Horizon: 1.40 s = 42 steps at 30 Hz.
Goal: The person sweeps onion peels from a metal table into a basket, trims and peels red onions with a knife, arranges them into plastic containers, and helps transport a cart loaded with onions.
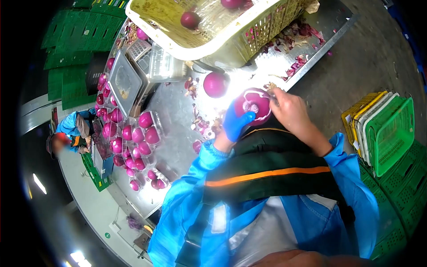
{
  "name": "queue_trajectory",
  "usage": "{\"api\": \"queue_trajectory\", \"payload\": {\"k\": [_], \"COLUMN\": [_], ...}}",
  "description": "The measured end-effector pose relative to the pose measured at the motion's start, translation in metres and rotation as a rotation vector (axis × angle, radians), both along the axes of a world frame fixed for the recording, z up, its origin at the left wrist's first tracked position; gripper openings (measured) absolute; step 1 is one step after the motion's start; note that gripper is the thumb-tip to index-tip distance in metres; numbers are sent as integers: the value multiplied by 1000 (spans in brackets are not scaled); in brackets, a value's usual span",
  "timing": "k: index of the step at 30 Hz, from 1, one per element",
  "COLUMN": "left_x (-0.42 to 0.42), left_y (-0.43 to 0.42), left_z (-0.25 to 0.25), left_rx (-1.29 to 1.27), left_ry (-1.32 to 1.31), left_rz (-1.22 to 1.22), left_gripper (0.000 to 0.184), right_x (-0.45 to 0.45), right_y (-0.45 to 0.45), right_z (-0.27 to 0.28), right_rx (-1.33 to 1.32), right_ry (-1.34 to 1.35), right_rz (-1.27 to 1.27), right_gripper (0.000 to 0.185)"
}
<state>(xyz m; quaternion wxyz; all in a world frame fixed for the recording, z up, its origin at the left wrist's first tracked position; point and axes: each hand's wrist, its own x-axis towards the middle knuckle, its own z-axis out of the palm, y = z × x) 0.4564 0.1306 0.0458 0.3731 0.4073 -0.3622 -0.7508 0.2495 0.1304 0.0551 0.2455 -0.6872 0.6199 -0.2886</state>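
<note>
A large red onion (262, 107) with a pale cut or peeled edge is held in front of the dark apron. My left hand (236, 122), in a blue glove, grips it from the left with the thumb over its front. My bare right hand (289, 109) is closed at the onion's right side, fingertips by the peeled edge; whether a tool or skin is between them is too small to tell. Another red onion (215, 84) lies on the metal table (171, 104) just beyond, with loose skins around it.
A yellow basket (178, 50) with onions stands at the table's far side. Clear packs of onions (138, 135) fill the left, near a scale (124, 84). A co-worker (73, 129) is at far left. Stacked crates (387, 133) stand at right.
</note>
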Motion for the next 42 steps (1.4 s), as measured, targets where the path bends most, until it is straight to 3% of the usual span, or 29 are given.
{"api": "queue_trajectory", "payload": {"k": [1, 3, 5, 6, 10, 14, 17, 18, 19, 21, 22, 24, 26, 28, 32, 36, 41, 42], "left_x": [2, 2, -6, -4, -2, -4, -2, 4, 4, 1, 2, 1, 0, -2, -21, -17, -7, -3], "left_y": [1, -2, 2, 0, -10, -11, -8, -6, -5, -6, -8, -14, -16, -14, -4, -9, -14, -15], "left_z": [-1, 8, 34, 22, 26, 37, 35, 23, 25, 33, 35, 36, 26, 19, 13, 15, 13, 18], "left_rx": [4, -14, -38, 18, 92, 75, 15, 58, 37, -14, 4, 47, 81, 117, 127, 137, 172, 133], "left_ry": [9, 4, -27, 6, 125, 62, 64, 61, 22, -54, -106, -210, -32, 148, 196, 194, 107, 133], "left_rz": [-19, -41, -6, 0, -10, -48, -121, -116, -128, -139, -139, -161, -51, 50, 187, 129, 116, 16], "left_gripper": [76, 79, 82, 82, 83, 77, 77, 79, 76, 70, 69, 68, 71, 67, 62, 57, 56, 57], "right_x": [0, -14, -12, -10, -9, -2, -4, -6, -10, -23, -21, -18, -14, -7, 6, 4, 2, -5], "right_y": [-2, -7, -14, -14, -11, -8, -11, -13, -16, -17, -16, -6, -1, -2, 1, 2, -13, -22], "right_z": [-14, -37, -37, -33, 4, 5, -23, -29, -44, -62, -40, -6, 4, 9, -3, -5, -28, -39], "right_rx": [2, 81, 243, 202, 43, -205, -277, -197, 89, 235, 264, 250, 214, 237, 117, -206, -71, -12], "right_ry": [33, -149, -376, -532, -364, -141, -11, -37, -125, -517, -606, -576, -493, -531, -448, -57, -6, -10], "right_rz": [-52, -104, -145, -122, 49, 75, 41, -8, -121, -165, -147, 1, 133, 20, -41, -27, -99, -148], "right_gripper": [12, 17, 24, 34, 41, 25, 22, 16, 19, 31, 44, 47, 51, 46, 34, 22, 20, 21]}}
